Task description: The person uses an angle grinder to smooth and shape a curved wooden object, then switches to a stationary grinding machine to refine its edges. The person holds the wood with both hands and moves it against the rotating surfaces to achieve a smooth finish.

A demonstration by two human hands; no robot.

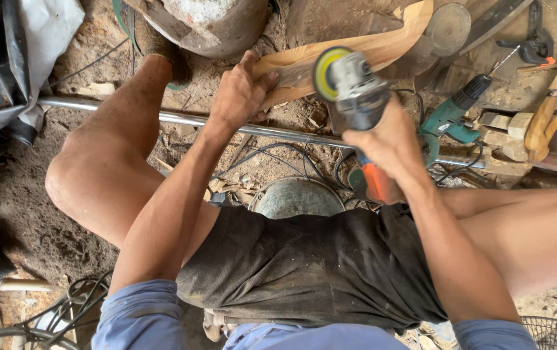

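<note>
The floor [26, 214] here is bare packed earth, strewn with sawdust, wood chips and loose black cables, and a person sits low over it with knees spread. A metal pipe [181, 118] runs across the ground in front of them, and a round metal lid or pan [296, 198] lies between their legs. The left hand [239, 91] is spread flat, fingers open, pressing down on one curved wooden piece [382, 45] that stretches up to the right beyond the pipe. The right hand [388, 139] is closed around the body of one angle grinder [353, 87], whose yellow-rimmed disc sits just against the wood beside the left thumb; its orange handle end points back toward the person's lap. One green cordless drill [453, 113] lies on the ground to the right, near a few wooden blocks and offcuts [508, 123]. Dark plastic sheeting [0, 58] bunches at the far left.
</note>
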